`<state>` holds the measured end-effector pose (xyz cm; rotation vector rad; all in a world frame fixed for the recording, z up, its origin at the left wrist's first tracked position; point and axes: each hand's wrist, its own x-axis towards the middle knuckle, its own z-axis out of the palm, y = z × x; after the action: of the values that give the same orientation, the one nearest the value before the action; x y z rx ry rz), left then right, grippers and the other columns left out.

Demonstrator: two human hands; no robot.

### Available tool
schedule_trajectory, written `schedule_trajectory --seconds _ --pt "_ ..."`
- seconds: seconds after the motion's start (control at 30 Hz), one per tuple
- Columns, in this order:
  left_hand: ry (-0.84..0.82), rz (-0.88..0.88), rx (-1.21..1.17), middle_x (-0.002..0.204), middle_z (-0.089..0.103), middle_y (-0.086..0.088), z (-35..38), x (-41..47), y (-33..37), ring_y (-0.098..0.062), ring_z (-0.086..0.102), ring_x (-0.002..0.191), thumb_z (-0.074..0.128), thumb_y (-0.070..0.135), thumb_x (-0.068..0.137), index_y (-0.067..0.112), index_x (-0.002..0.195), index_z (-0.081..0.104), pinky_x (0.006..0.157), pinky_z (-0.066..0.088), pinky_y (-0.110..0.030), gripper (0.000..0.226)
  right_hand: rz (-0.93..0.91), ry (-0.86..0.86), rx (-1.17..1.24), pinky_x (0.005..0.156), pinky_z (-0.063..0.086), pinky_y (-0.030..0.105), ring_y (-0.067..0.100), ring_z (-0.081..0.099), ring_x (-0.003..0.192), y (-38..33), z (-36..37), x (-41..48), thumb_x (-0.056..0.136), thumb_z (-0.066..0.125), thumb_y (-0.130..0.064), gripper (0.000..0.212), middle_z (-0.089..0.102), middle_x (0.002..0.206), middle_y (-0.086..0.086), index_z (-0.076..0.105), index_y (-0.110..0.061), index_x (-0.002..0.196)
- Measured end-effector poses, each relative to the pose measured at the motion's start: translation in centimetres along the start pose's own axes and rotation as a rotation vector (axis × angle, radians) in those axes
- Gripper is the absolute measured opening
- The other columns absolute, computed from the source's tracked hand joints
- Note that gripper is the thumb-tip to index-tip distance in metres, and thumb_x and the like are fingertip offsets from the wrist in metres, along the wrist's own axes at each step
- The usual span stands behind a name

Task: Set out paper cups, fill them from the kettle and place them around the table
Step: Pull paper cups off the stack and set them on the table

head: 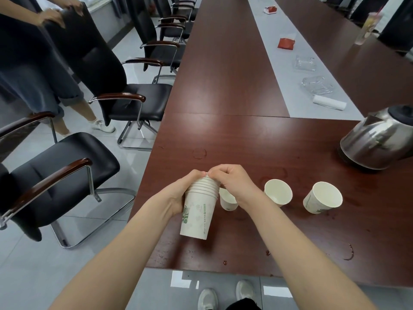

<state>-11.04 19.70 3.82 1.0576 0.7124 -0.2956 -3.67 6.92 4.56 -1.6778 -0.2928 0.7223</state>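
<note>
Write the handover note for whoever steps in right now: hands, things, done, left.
Left hand: grips the stack of paper cups, held tilted over the near edge of the table.
Right hand: pinches the rim of the top cup of that stack.
Things: three single cups stand on the table, the left cup partly behind the right wrist, then the middle cup and the right cup. The kettle stands at the far right.
Done: three cups set out.
Left: separate more cups, fill them all (the middle and right ones look empty), and place them around the table.
</note>
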Motion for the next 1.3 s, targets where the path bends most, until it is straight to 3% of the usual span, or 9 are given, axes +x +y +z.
schedule_trajectory --seconds 0.17,0.3,0.5,0.6,0.8,1.03,1.13,1.23,1.3 --pt "-0.013 -0.017 0.018 0.068 0.069 -0.012 0.1 0.1 0.3 -0.022 0.066 0.057 0.056 0.029 0.089 0.004 0.084 0.063 0.065 0.054 -0.032 0.027 -0.004 0.012 0.016 0.076 0.046 0.021 0.007 0.06 0.08 0.1 0.0 0.2 0.084 0.063 -0.011 0.014 0.067 0.082 -0.004 0.07 -0.012 0.073" --pt "0.001 -0.027 0.013 0.069 0.068 -0.011 0.2 0.1 0.4 -0.022 0.065 0.059 0.058 0.029 0.087 0.004 0.085 0.063 0.065 0.055 -0.032 0.025 0.012 0.026 0.044 0.08 0.046 0.026 0.01 0.06 0.084 0.2 0.0 0.3 0.084 0.064 -0.012 0.014 0.069 0.086 -0.001 0.071 -0.013 0.073" --pt "-0.011 -0.02 -0.004 0.071 0.066 -0.011 0.3 0.2 0.6 -0.026 0.062 0.065 0.059 0.027 0.086 0.008 0.084 0.065 0.078 0.05 -0.038 0.02 0.001 0.039 0.068 0.074 0.045 0.02 0.006 0.059 0.078 0.0 0.0 0.3 0.086 0.062 -0.009 0.015 0.067 0.081 -0.006 0.069 -0.012 0.073" --pt "-0.009 -0.013 -0.007 0.07 0.067 -0.011 0.3 0.2 0.6 -0.024 0.063 0.062 0.059 0.026 0.086 0.007 0.085 0.064 0.073 0.052 -0.036 0.02 0.003 0.036 0.076 0.072 0.045 0.019 0.006 0.058 0.077 0.0 0.1 0.3 0.086 0.061 -0.009 0.015 0.066 0.081 -0.005 0.069 -0.011 0.074" --pt "-0.014 -0.053 0.035 0.074 0.072 -0.013 -0.4 -0.1 -0.5 -0.024 0.069 0.061 0.058 0.024 0.088 0.002 0.094 0.064 0.058 0.058 -0.031 0.024 0.019 0.153 0.097 0.078 0.048 0.037 0.016 0.055 0.074 -0.2 -1.8 1.3 0.087 0.063 -0.015 0.017 0.062 0.07 -0.001 0.068 -0.015 0.071" --pt "-0.013 0.003 0.08 0.088 0.072 -0.016 -1.0 0.0 -1.0 -0.027 0.069 0.076 0.056 0.03 0.089 0.003 0.102 0.066 0.079 0.054 -0.038 0.032 0.114 -0.042 0.295 0.089 0.049 0.043 0.017 0.054 0.086 0.3 -2.1 1.4 0.092 0.058 -0.019 0.024 0.059 0.067 -0.001 0.063 -0.01 0.07" --pt "-0.012 0.01 0.096 0.102 0.07 -0.02 -1.1 -0.2 -1.0 -0.031 0.067 0.088 0.056 0.033 0.088 0.002 0.112 0.065 0.087 0.053 -0.042 0.04 0.137 -0.051 0.414 0.087 0.051 0.039 0.017 0.055 0.078 0.3 -1.8 1.5 0.092 0.059 -0.015 0.026 0.06 0.071 0.005 0.064 -0.008 0.068" --pt "-0.008 0.029 0.106 0.111 0.069 -0.019 -1.5 -0.1 -1.2 -0.031 0.067 0.093 0.058 0.034 0.088 0.004 0.119 0.062 0.086 0.053 -0.042 0.044 0.191 -0.048 0.484 0.083 0.053 0.034 0.018 0.061 0.079 0.1 -1.8 1.6 0.089 0.063 -0.015 0.017 0.068 0.071 0.004 0.066 -0.008 0.073" --pt "-0.019 0.039 0.125 0.112 0.069 -0.017 -1.8 0.0 -1.4 -0.029 0.067 0.095 0.063 0.038 0.079 0.006 0.123 0.06 0.082 0.053 -0.04 0.054 0.239 -0.078 0.466 0.084 0.054 0.037 0.023 0.064 0.085 0.1 -1.7 1.7 0.087 0.066 -0.019 0.011 0.07 0.082 0.008 0.065 -0.009 0.083"
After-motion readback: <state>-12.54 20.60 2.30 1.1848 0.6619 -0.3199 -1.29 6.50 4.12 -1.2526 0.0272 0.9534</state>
